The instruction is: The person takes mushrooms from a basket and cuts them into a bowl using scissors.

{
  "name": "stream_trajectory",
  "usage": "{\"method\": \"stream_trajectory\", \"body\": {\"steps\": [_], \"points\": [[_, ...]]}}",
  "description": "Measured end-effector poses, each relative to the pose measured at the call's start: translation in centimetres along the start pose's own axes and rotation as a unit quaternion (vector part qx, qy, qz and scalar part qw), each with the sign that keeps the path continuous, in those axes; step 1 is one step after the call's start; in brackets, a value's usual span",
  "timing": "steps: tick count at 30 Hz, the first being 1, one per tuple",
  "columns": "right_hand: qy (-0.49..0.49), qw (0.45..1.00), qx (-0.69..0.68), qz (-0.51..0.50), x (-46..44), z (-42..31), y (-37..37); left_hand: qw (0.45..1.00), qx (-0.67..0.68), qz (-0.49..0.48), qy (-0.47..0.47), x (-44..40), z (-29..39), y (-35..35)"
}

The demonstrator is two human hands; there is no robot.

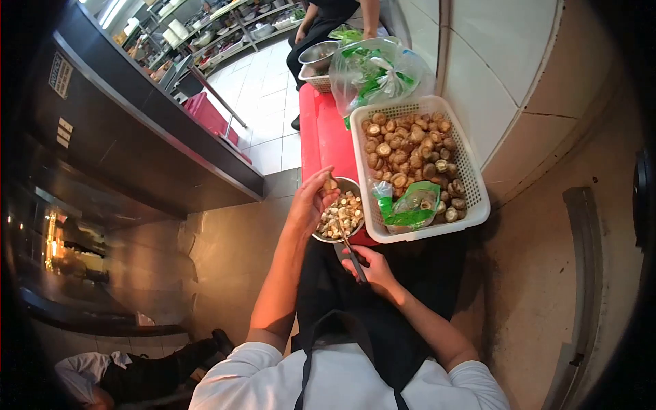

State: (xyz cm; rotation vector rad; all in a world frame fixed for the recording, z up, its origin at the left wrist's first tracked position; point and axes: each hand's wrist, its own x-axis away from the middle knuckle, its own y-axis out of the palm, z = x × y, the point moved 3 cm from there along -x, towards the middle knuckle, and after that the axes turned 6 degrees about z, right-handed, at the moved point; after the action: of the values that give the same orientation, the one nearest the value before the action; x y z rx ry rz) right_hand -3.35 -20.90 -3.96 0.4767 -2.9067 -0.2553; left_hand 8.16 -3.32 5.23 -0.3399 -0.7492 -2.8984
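Observation:
My left hand point(311, 200) is over the rim of a round metal bowl point(350, 183), its fingers closed on a brown mushroom point(330, 184). Cut pale mushroom pieces point(340, 217) fill much of the bowl. My right hand point(377, 273) grips the dark handle of a small knife point(354, 262). The knife's narrow blade points up and away from me, over the near side of the bowl. To the right of the bowl stands a white perforated basket point(425, 236) with many whole brown mushrooms point(410, 150) and a green-and-clear plastic bag point(413, 205) in it.
The bowl and basket are on a red bench point(316, 133). Farther along it lie a knotted plastic bag point(383, 75) and a metal bowl point(319, 52) on a small basket. Another person point(328, 20) sits at the far end; a second person point(137, 376) is lower left. A tiled wall point(492, 61) is to the right.

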Motion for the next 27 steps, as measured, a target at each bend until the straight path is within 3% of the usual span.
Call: {"method": "stream_trajectory", "body": {"steps": [2,7,17,27], "points": [[-0.148,0.982,0.096,0.064,-0.2,0.1,0.5,1.0,0.01,-0.01,-0.01,0.0,-0.7,-2.8],[-0.202,0.918,0.318,0.124,0.6,-5.8,1.4,1.0,-0.003,0.003,-0.013,2.1,-2.0,-4.6],[-0.312,0.819,0.447,0.18,0.4,-5.2,1.7,0.999,-0.049,-0.009,0.011,4.1,-1.5,-4.1],[-0.331,0.801,0.468,0.171,0.3,-5.8,1.8,0.992,-0.113,0.023,0.049,4.5,-2.1,-4.3]]}}
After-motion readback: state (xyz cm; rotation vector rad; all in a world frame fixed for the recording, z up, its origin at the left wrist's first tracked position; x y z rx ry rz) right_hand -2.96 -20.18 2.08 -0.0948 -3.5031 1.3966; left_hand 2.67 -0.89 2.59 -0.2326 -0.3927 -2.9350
